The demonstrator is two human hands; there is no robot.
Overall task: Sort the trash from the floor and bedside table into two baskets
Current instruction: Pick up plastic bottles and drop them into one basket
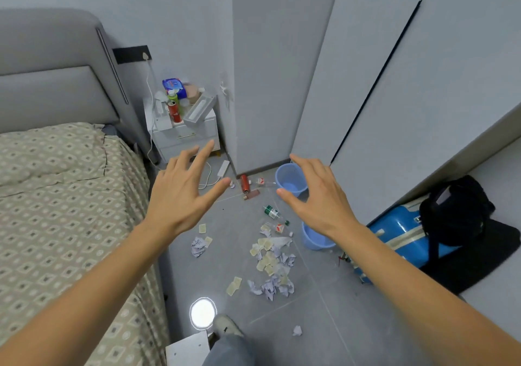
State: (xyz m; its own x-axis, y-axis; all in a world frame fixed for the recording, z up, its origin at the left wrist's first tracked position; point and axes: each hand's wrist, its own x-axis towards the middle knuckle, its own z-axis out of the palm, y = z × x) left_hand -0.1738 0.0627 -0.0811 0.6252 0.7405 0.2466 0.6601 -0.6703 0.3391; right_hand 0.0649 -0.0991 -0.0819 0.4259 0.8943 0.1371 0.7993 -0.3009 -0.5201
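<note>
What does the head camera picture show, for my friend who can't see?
Two empty, open hands, left hand and right hand, reach over a grey floor littered with crumpled paper, near two blue baskets.

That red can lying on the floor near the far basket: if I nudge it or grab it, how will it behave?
The red can lies on its side on smooth tile, so a nudge will probably roll it, perhaps toward the wall. It looks like a rigid cylinder and should hold its shape in a grip. Whether it is empty or full cannot be told, so expect either weight.
</note>
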